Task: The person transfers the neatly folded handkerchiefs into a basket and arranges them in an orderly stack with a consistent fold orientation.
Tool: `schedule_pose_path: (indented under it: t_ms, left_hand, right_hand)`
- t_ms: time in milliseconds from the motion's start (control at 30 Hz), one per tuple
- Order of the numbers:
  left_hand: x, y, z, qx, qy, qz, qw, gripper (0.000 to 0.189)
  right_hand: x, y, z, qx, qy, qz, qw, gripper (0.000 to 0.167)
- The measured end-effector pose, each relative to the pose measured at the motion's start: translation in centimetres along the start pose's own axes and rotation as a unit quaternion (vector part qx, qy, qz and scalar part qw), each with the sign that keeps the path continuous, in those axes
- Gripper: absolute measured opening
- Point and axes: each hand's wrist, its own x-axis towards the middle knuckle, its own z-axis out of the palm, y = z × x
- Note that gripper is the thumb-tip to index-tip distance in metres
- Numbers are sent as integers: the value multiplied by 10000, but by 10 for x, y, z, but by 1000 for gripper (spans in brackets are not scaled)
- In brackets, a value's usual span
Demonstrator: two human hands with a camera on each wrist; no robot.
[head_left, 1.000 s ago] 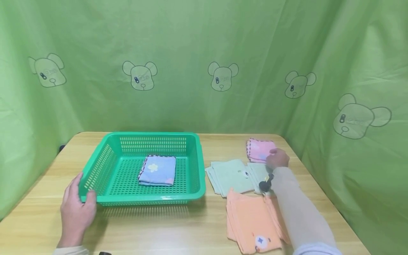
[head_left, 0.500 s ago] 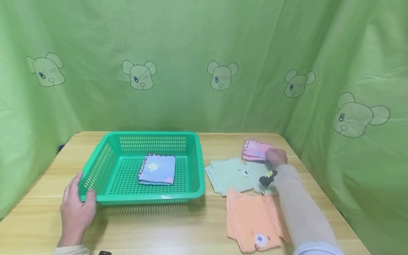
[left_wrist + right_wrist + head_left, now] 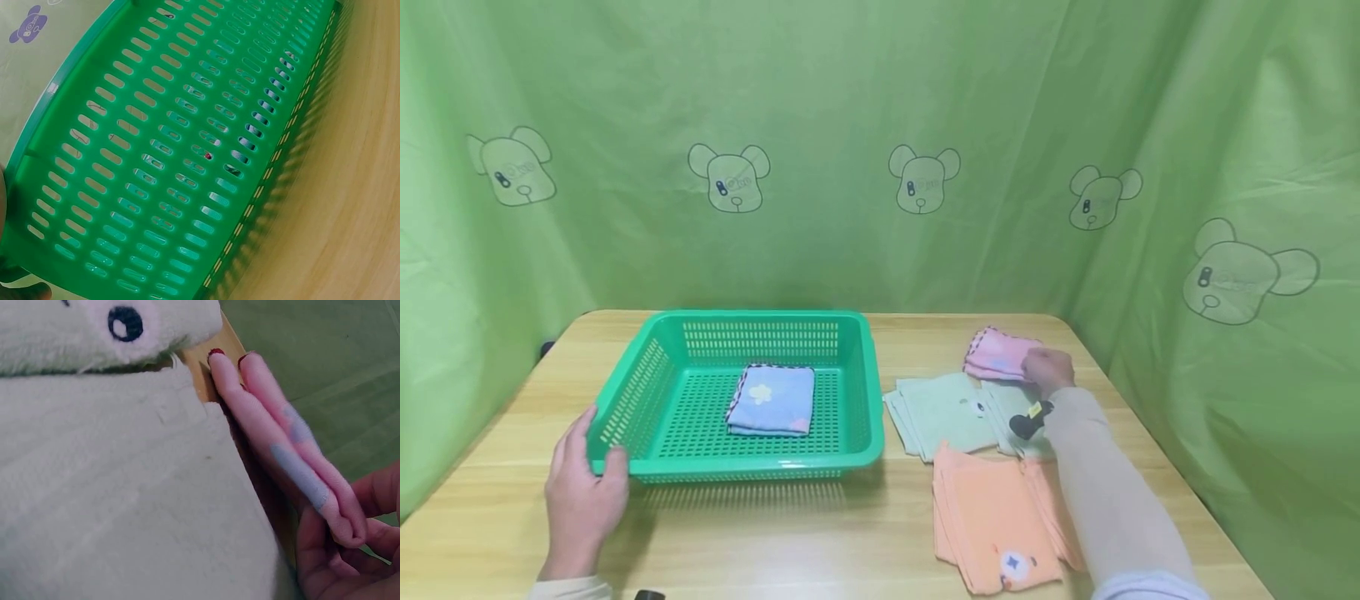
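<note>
My left hand (image 3: 582,500) grips the near left corner of a green plastic basket (image 3: 752,468), thumb over the rim. Only bits of that hand show at the edge of the left wrist view, beside the basket's slotted side (image 3: 150,119). In the basket lies a folded blue towel (image 3: 775,404) with a white flower. At the back right, my right hand (image 3: 1049,371) pinches the right edge of a folded pink towel (image 3: 996,354) between thumb and fingers. The right wrist view shows this towel (image 3: 269,425) doubled into layers, its held end between the fingertips.
Two light green towels (image 3: 940,408) lie folded in front of the pink one, partly under my right forearm. Nearer are orange towels (image 3: 992,508) with a bear face. A green curtain (image 3: 850,250) surrounds the wooden table (image 3: 737,550).
My right hand has shifted a little to the left with the pink towel, which now sits farther left, close behind the green towels. My left hand has stayed at the basket corner.
</note>
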Motion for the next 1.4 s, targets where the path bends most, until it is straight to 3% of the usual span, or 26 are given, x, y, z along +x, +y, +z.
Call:
schedule_pose_path:
  t_ms: [167,1033,1400]
  left_hand:
    - [0,-1,0,13,-36,-54,10000,61]
    - [1,0,0,81,-9,-66,9999,60]
    - [1,0,0,79,-41,-61,9999,60]
  right_hand:
    - [-1,-3,2,129,46,13,9999,62]
    - [-4,-2,0,-80,140,-49,9999,60]
    - [0,4,-3,-23,-8,-18,10000,64]
